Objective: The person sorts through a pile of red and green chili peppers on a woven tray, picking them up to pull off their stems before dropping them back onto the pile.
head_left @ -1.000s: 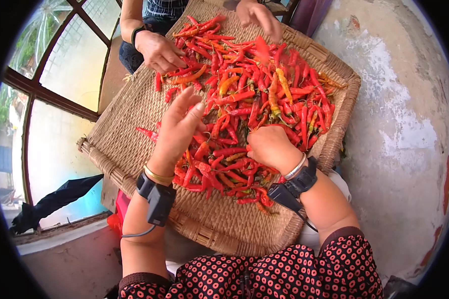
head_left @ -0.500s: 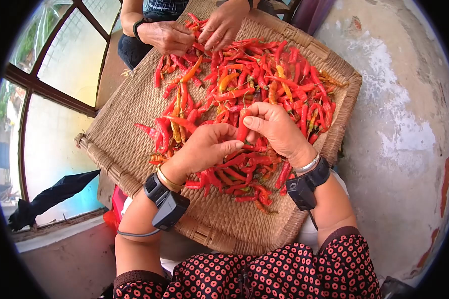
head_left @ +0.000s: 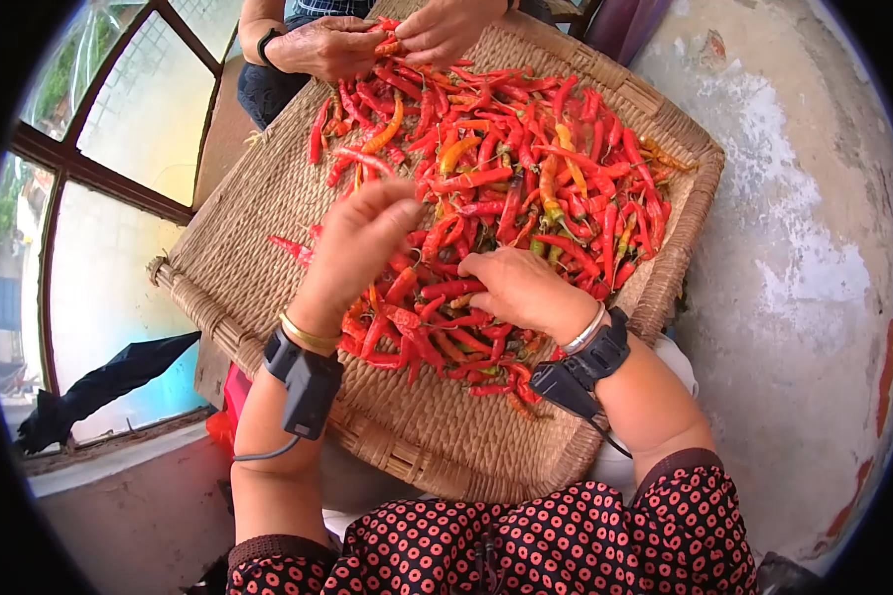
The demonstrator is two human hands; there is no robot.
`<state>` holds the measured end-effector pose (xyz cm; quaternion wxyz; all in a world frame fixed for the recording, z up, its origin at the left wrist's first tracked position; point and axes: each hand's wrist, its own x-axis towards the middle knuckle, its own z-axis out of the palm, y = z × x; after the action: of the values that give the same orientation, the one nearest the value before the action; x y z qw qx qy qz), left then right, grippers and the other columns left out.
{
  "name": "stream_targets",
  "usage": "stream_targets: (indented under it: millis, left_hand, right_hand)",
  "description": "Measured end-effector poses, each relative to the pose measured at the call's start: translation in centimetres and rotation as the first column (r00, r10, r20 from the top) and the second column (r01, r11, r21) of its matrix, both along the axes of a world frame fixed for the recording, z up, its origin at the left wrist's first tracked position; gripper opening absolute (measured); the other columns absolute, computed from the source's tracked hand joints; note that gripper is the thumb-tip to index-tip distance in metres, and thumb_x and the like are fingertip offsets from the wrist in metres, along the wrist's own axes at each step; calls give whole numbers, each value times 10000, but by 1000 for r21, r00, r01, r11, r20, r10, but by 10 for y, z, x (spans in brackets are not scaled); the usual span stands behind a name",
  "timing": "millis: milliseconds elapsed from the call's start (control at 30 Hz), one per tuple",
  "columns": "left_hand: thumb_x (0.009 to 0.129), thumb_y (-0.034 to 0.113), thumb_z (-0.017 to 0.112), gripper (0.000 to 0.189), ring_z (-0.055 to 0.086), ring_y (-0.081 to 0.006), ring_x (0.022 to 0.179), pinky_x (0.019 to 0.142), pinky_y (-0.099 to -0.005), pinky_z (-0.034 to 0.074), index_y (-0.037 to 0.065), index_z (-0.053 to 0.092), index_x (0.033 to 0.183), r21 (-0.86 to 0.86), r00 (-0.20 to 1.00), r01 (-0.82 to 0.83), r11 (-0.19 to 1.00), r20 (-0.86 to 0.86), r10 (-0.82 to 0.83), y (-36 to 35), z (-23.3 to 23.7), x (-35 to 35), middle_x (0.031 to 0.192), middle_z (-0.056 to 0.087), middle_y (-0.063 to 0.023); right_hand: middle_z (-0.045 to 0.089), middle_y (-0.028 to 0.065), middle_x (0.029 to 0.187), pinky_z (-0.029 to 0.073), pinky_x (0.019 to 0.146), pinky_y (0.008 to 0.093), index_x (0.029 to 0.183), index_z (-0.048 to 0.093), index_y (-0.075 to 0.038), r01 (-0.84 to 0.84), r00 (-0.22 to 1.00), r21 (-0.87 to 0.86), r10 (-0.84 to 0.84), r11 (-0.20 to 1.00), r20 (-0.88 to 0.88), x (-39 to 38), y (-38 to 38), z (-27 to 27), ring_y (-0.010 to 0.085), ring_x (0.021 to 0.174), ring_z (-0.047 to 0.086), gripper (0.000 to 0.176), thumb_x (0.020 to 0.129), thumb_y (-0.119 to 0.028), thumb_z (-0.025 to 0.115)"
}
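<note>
Red chili peppers (head_left: 481, 180) lie heaped in a wide woven tray (head_left: 238, 238), with a few orange and greenish ones among them. My left hand (head_left: 357, 243) is raised over the left part of the heap, slightly blurred. Its fingers are curled toward the thumb, and whatever is between them cannot be made out. Low on the middle of the pile, my right hand (head_left: 528, 290) has its thumb and index finger closed around the end of a red chili pepper (head_left: 448, 290). Its other fingers are tucked out of sight.
Across the tray, another person's hands (head_left: 332, 48) hold red peppers at the far edge. A rough wall (head_left: 774, 297) stands at the right, a framed window (head_left: 119, 288) at the left. A folded black umbrella (head_left: 109, 392) leans below the window.
Both hands have parted from the red chili pepper they held together. My left hand moved left and up; my right hand dropped lower onto the heap. The other person's hands shifted slightly up.
</note>
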<state>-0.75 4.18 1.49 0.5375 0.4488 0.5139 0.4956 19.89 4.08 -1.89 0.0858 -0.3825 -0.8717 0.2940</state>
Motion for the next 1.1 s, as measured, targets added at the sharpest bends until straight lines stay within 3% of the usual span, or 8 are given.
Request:
stream_targets:
  millis: [167, 333, 533, 600, 733, 800, 900, 1100]
  left_hand:
    - [833, 75, 593, 245, 558, -85, 693, 649, -233, 460, -6, 575, 1063, 64, 692, 569, 820, -574, -437, -10, -18, 12, 864, 613, -19]
    - [810, 117, 613, 203, 576, -138, 667, 636, -277, 465, -7, 605, 970, -84, 609, 640, 764, -550, -571, -10, -9, 8, 745, 621, -66]
    - [821, 156, 610, 158, 532, -75, 601, 561, -257, 444, 9, 632, 878, -197, 715, 475, 858, -482, -507, -1, 10, -12, 658, 583, -23]
    - [813, 146, 621, 155, 530, -72, 594, 559, -254, 448, 14, 637, 894, -156, 989, 12, 988, -142, -34, 5, 15, -17, 698, 593, -24]
    - [801, 138, 635, 180, 553, -96, 596, 571, -268, 465, 11, 634, 929, 266, 895, -188, 946, -350, 276, 11, 0, -23, 727, 606, -51]
    - [788, 123, 639, 199, 592, -140, 631, 601, -287, 476, 9, 631, 951, 182, 754, 150, 972, -657, 7, -1, 4, -17, 764, 630, -88]
    - [794, 104, 624, 199, 592, -141, 687, 624, -287, 473, 0, 620, 964, 56, 701, 406, 912, -660, -272, -14, 6, 1, 780, 632, -92]
    - [809, 121, 607, 195, 593, -154, 680, 643, -286, 471, -9, 613, 955, -66, 536, 726, 685, -570, -622, -16, 2, 8, 722, 619, -100]
  right_hand:
    - [610, 158, 762, 463, 671, 422, 918, 594, -42, -9, 995, -35, 12, 999, 98, -1, 2, 9, 335, 759, 594, 239, 700, -118, 654]
    - [593, 9, 686, 443, 585, 240, 890, 612, -24, 113, 938, -403, -231, 908, -259, 5, 11, 24, 71, 645, 555, 153, 765, -111, 632]
    - [593, -16, 735, 442, 605, 219, 876, 618, -7, 111, 581, -756, -659, 645, -477, 10, 13, 35, 46, 646, 521, 126, 785, -93, 628]
    - [585, -16, 717, 451, 594, 231, 878, 618, -6, 252, 866, -348, -370, 903, -335, 10, 12, 26, 62, 654, 539, 137, 778, -98, 635]
    - [586, 93, 784, 475, 651, 364, 821, 617, -52, -177, 983, 13, 178, 984, -46, 1, -11, 21, 248, 740, 596, 215, 659, -176, 685]
    - [559, 94, 781, 466, 656, 411, 791, 604, -54, -184, 983, 64, 182, 981, 34, 0, -18, 16, 293, 771, 580, 209, 655, -201, 668]
    - [538, 93, 751, 464, 645, 410, 751, 594, -53, -207, 977, 250, 186, 946, 105, 0, -16, 5, 288, 751, 577, 169, 671, -194, 643]
    - [609, 102, 718, 464, 621, 366, 767, 617, -22, -60, 974, -120, 32, 991, -223, 12, 5, 23, 256, 685, 604, 153, 712, -165, 616]
